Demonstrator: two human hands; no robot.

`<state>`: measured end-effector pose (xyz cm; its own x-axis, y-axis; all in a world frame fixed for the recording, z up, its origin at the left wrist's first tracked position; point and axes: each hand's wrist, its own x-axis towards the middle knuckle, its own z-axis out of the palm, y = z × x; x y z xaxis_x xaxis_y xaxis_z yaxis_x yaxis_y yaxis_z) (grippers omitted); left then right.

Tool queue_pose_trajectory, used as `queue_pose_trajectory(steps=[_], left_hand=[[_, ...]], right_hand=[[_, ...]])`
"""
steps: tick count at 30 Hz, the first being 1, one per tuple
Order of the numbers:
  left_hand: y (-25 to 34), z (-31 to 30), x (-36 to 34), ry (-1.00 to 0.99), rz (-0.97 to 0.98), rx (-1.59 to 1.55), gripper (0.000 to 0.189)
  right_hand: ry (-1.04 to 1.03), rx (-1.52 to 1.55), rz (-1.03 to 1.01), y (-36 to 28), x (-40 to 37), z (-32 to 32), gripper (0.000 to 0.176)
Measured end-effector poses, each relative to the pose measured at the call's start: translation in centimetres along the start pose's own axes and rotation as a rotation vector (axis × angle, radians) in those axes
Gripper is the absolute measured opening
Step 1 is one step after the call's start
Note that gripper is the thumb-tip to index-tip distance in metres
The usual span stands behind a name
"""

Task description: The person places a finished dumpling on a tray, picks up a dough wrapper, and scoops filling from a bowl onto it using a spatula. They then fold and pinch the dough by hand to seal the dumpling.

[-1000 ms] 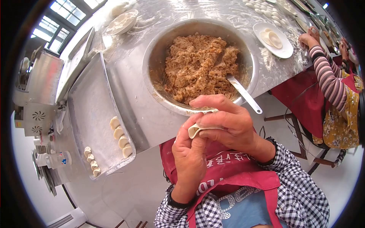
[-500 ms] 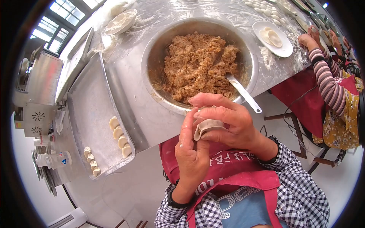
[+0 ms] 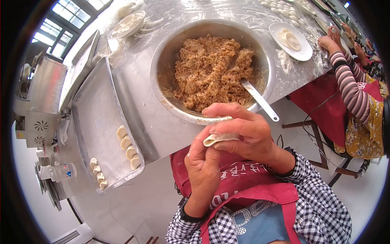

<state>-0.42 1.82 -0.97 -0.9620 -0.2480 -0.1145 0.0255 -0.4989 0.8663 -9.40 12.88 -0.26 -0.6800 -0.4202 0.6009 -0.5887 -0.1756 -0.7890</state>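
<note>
Dominating the upper centre, the bowl (image 3: 156,69) holds much filling (image 3: 211,69), the tray (image 3: 97,110) at left only two rows of finished dumplings (image 3: 126,147), and my left hand (image 3: 203,166) and right hand (image 3: 248,136), fingers closed, pinch a centre-frame dumpling (image 3: 219,138), its left end seemingly unsealed.

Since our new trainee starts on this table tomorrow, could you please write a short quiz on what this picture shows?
1. True or false: the spoon rests in the bowl of filling.
2. What do the left hand and the right hand pinch between them? A a dumpling; B a cup; C a knife.
3. Fill in: the finished dumplings on the tray lie in ___ short rows.
Key: 1 true; 2 A; 3 two.
</note>
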Motion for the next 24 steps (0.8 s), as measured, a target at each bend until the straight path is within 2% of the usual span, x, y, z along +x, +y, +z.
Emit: queue_pose_trajectory(steps=[3, 5, 6, 8, 11, 14, 18, 20, 24], left_hand=[[0.2, 0.5, 0.1, -0.005, 0.003, 0.031, 0.037], [0.3, 0.8, 0.0, 0.016, 0.037, 0.232, 0.039], [0.5, 0.9, 0.0, 0.018, 0.037, 0.232, 0.039], [1.0, 1.2, 0.1, -0.040, 0.176, 0.515, 0.042], [1.1, 0.5, 0.1, -0.104, 0.134, 0.588, 0.045], [1.1, 0.9, 0.2, -0.047, 0.174, 0.526, 0.050], [1.3, 0.7, 0.2, -0.060, 0.155, 0.539, 0.051], [1.4, 0.5, 0.1, -0.077, 0.051, 0.481, 0.050], [1.0, 0.0, 0.3, -0.095, -0.050, 0.287, 0.047]], right_hand=[[-0.067, -0.091, -0.037, 0.0, 0.0, -0.2, 0.017], [-0.027, -0.126, -0.033, -0.1, -0.1, 0.0, 0.014], [-0.029, -0.125, -0.032, 0.0, 0.0, 0.0, 0.014], [-0.087, -0.171, -0.099, 0.2, 0.1, -0.2, 0.014], [-0.156, -0.185, -0.105, 0.3, 0.1, -0.6, 0.018], [-0.075, -0.092, -0.001, -0.2, 0.2, 0.1, 0.022], [-0.163, -0.163, -0.094, 0.3, 0.4, -0.6, 0.025], [-0.162, -0.110, -0.021, -0.1, 0.4, -0.6, 0.016], [-0.094, -0.037, 0.037, 0.2, -0.2, -0.4, 0.015]])
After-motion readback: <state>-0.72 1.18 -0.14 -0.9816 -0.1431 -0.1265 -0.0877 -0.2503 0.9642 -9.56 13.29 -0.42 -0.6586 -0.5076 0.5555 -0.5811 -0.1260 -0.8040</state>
